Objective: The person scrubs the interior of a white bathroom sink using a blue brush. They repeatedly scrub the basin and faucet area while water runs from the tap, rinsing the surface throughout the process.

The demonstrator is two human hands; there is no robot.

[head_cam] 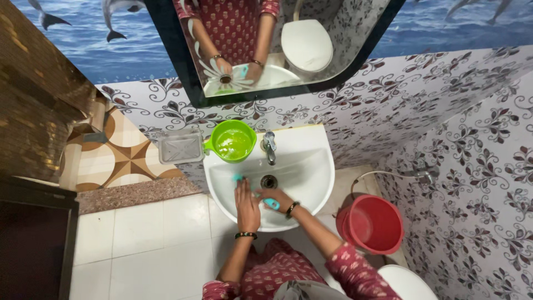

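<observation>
Both my hands are inside a white wall-mounted washbasin (311,166). My left hand (246,201) lies flat on the basin's inner wall, fingers together, pressing on a small turquoise scrubber (238,178) whose tip shows past the fingertips. My right hand (273,198) is closed around a turquoise handle (271,204) just in front of the drain (269,181). A chrome tap (269,146) stands at the basin's back. A green mug (234,141) holding liquid sits on the rim's back left.
A red bucket (372,223) stands on the floor right of the basin, under a wall tap with a hose (425,176). A clear soap tray (180,147) hangs on the wall at left. A mirror (266,44) hangs above. A white toilet lid (408,282) sits at bottom right.
</observation>
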